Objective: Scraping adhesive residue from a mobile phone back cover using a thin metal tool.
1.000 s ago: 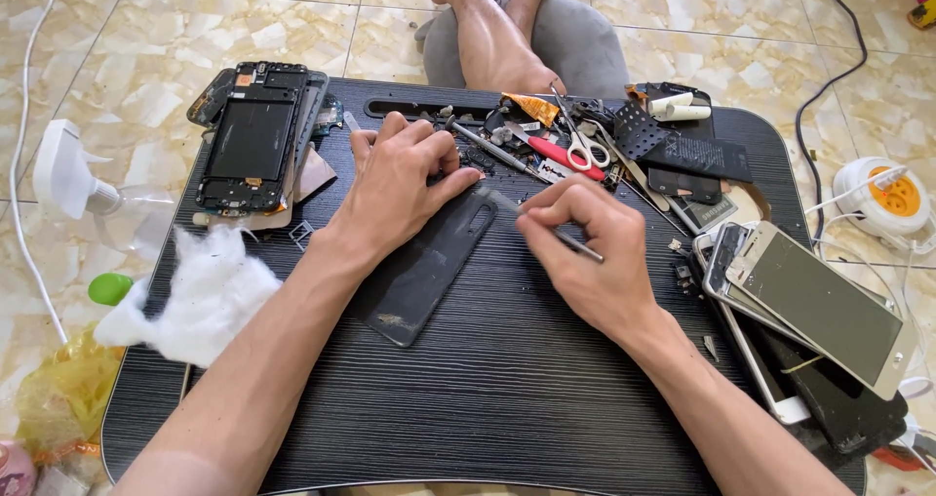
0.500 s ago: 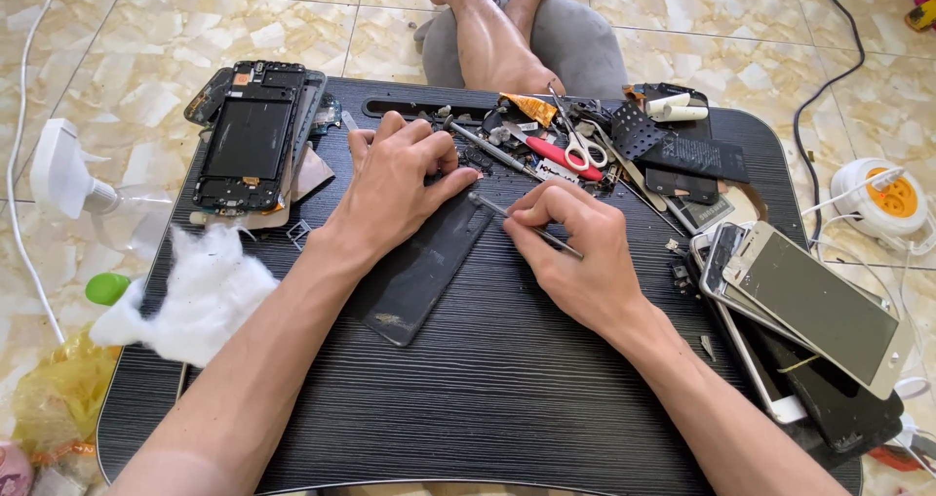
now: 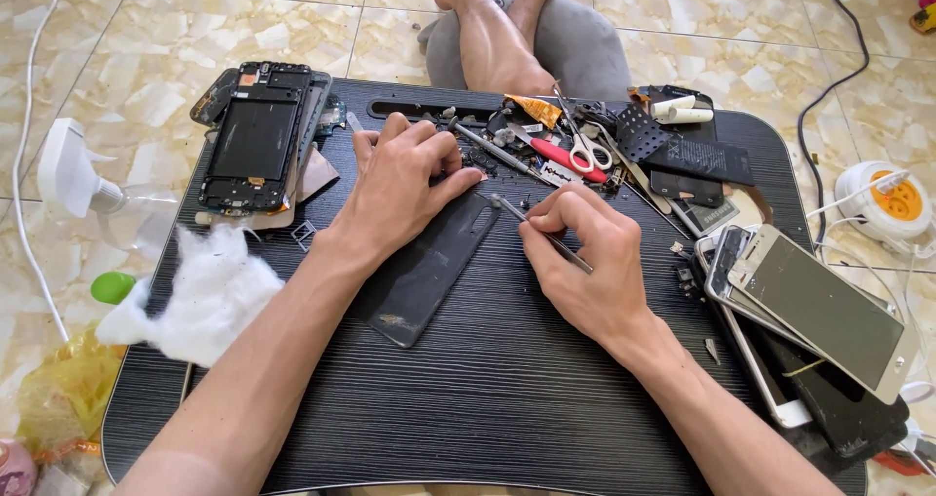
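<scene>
Head view showed the left hand (image 3: 405, 179) pressed flat, fingers together, pinning the dark phone panel (image 3: 429, 262) at mid-table (image 3: 507, 398), probably to steady it. The right hand (image 3: 585, 262) pinched thin tweezers (image 3: 536, 228), tip at the panel's far right corner.

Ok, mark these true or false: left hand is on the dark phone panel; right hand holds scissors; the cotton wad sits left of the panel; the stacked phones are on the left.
1. The left hand rests on the dark phone panel: true.
2. The right hand holds scissors: false, it holds a thin metal tool; the scissors lie apart.
3. The cotton wad lies left of the panel: true.
4. The stacked phones are on the left: false, right.
</scene>
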